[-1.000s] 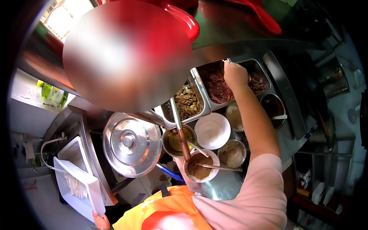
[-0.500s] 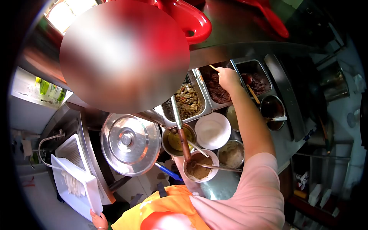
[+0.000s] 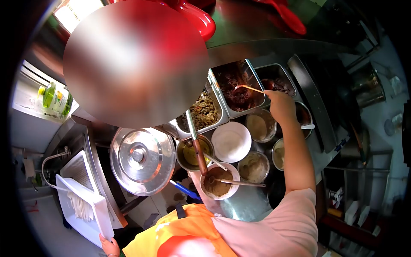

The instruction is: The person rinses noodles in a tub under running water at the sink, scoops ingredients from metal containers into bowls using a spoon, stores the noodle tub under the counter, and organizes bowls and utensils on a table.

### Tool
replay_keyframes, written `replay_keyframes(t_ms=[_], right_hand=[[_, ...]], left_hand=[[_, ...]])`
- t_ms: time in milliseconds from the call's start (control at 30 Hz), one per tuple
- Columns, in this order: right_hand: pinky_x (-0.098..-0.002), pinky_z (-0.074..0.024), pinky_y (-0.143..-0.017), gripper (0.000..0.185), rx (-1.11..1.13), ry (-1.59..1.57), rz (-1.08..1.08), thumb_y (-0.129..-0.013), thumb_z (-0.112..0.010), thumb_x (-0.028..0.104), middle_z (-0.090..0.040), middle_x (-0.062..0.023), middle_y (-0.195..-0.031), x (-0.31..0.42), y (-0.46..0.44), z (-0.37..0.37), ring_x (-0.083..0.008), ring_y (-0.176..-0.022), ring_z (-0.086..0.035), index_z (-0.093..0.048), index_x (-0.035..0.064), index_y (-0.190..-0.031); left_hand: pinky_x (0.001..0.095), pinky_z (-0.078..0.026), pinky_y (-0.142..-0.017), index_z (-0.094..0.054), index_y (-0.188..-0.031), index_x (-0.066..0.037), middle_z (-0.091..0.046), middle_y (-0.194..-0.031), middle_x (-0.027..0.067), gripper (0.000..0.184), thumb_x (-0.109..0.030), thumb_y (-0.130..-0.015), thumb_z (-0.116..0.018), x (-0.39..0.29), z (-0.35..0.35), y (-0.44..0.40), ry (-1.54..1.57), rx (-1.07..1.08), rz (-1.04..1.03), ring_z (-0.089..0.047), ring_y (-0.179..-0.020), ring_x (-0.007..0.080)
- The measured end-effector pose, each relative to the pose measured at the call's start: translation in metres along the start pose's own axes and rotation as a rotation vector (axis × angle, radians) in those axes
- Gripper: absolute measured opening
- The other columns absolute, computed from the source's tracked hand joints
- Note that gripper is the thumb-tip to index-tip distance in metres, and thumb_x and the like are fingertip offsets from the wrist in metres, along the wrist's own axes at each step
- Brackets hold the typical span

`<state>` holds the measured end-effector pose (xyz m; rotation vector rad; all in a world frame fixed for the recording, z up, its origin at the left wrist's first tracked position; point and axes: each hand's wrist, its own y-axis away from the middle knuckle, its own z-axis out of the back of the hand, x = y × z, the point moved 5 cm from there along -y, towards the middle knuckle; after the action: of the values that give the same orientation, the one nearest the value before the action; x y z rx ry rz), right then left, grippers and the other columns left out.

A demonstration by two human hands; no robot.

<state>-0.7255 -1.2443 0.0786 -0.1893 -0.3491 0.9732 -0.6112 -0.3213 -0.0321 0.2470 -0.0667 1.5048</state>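
My right hand (image 3: 280, 105) grips the end of a thin, pale-handled spoon (image 3: 251, 88). The spoon's head is at a steel pan of dark red sauce (image 3: 233, 81); I cannot tell whether it touches the sauce. At the lower left, my left hand (image 3: 110, 246) is closed on the corner of a white plastic tub (image 3: 105, 214), which is tilted and has pale strips (image 3: 81, 205) in it. Below my right forearm are bowls of pale paste, one a steel bowl (image 3: 261, 125) and another partly hidden by the arm.
A pan of chopped dark vegetables (image 3: 205, 111), a white bowl (image 3: 231, 142), a pot of yellow liquid (image 3: 192, 154) and a bowl of brown powder (image 3: 216, 188) stand closer in. A round steel lid (image 3: 143, 160) lies left. A green bottle (image 3: 55, 98) stands by the wall.
My right hand has moved right and slightly down from over the sauce pan, drawing the spoon sideways so its head shows. The view has shifted slightly. My left hand stays on the tub.
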Motion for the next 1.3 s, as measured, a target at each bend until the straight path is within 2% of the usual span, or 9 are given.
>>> replay_keyframes(t_ms=[100,300,467,633,733,800,933,1100,1300], right_hand=[[-0.0390,-0.0490,-0.073,0.030,-0.048,0.022,-0.036,-0.080,-0.048,0.001,-0.065,-0.0115,-0.094,-0.003,0.009,0.018,-0.0295,-0.086,-0.062,-0.063,0.0093,-0.104],[-0.0380,-0.0498,-0.072,0.031,-0.121,0.037,-0.042,-0.079,-0.050,0.000,-0.065,-0.0111,-0.094,0.004,0.011,0.034,-0.0295,-0.084,-0.062,-0.063,0.0095,-0.105],[-0.0409,-0.0498,-0.069,0.028,0.055,0.123,-0.039,-0.083,-0.047,0.006,-0.064,-0.0100,-0.087,0.013,0.011,0.002,-0.0291,-0.080,-0.062,-0.062,0.0115,-0.106],[-0.0400,-0.0503,-0.059,0.012,0.074,0.207,0.058,-0.084,-0.047,0.009,-0.063,-0.0120,-0.076,0.026,0.009,-0.041,-0.0286,-0.070,-0.064,-0.059,0.0066,-0.083],[-0.0403,-0.0505,-0.060,0.013,0.159,0.220,0.046,-0.085,-0.046,0.009,-0.062,-0.0113,-0.073,0.038,0.010,-0.045,-0.0286,-0.070,-0.064,-0.059,0.0062,-0.084],[-0.0422,-0.0484,-0.067,0.016,0.290,0.209,-0.045,-0.083,-0.050,0.011,-0.062,-0.0115,-0.084,0.039,0.013,-0.044,-0.0301,-0.079,-0.061,-0.060,0.0063,-0.094],[-0.0417,-0.0482,-0.068,0.023,0.046,0.053,0.041,-0.082,-0.059,0.028,-0.059,-0.0107,-0.097,0.036,0.018,-0.013,-0.0307,-0.080,-0.060,-0.060,0.0057,-0.088],[-0.0424,-0.0491,-0.065,0.026,0.029,0.161,-0.290,-0.084,-0.056,0.030,-0.063,-0.0135,-0.082,-0.046,0.014,0.007,-0.0320,-0.077,-0.061,-0.059,0.0038,-0.083],[-0.0447,-0.0501,-0.068,0.046,0.226,0.218,-0.515,-0.085,-0.052,0.045,-0.064,-0.0197,-0.080,-0.082,0.027,-0.016,-0.0360,-0.077,-0.062,-0.061,-0.0003,-0.083]], left_hand=[[0.0472,-0.044,-0.084,-0.019,-0.135,0.003,-0.042,-0.124,0.0298,0.073,-0.020,-0.077,-0.057,0.000,0.002,0.003,-0.007,-0.075,-0.042,-0.051,-0.102,0.0457],[0.0471,-0.044,-0.084,-0.019,-0.135,0.002,-0.042,-0.126,0.0289,0.075,-0.023,-0.076,-0.057,0.009,-0.004,0.000,-0.047,0.053,0.064,-0.052,-0.102,0.0449],[0.0475,-0.045,-0.082,-0.018,-0.136,0.001,-0.043,-0.125,0.0288,0.076,-0.025,-0.076,-0.058,0.011,-0.010,-0.004,-0.036,0.021,0.036,-0.053,-0.100,0.0454],[0.0481,-0.045,-0.081,-0.017,-0.137,0.000,-0.045,-0.123,0.0290,0.077,-0.024,-0.076,-0.058,0.001,-0.008,-0.010,-0.013,0.018,0.029,-0.053,-0.098,0.0458],[0.0485,-0.045,-0.081,-0.016,-0.137,-0.001,-0.045,-0.123,0.0293,0.078,-0.024,-0.076,-0.058,0.010,-0.014,-0.010,-0.015,0.004,0.013,-0.054,-0.098,0.0460],[0.0486,-0.045,-0.081,-0.015,-0.138,-0.001,-0.046,-0.122,0.0296,0.078,-0.023,-0.076,-0.058,0.019,-0.020,-0.008,-0.013,0.044,0.035,-0.054,-0.098,0.0461],[0.0485,-0.044,-0.082,-0.016,-0.138,-0.001,-0.045,-0.122,0.0305,0.078,-0.020,-0.075,-0.058,0.018,-0.022,-0.013,0.004,0.016,0.027,-0.053,-0.099,0.0462],[0.0475,-0.044,-0.085,-0.017,-0.138,-0.005,-0.047,-0.121,0.0290,0.078,-0.018,-0.074,-0.060,0.011,-0.016,-0.009,0.072,0.103,0.090,-0.053,-0.101,0.0453],[0.0460,-0.043,-0.086,-0.019,-0.139,-0.009,-0.053,-0.117,0.0258,0.080,-0.020,-0.073,-0.063,0.028,-0.027,-0.007,0.088,-0.046,0.088,-0.054,-0.103,0.0436]])
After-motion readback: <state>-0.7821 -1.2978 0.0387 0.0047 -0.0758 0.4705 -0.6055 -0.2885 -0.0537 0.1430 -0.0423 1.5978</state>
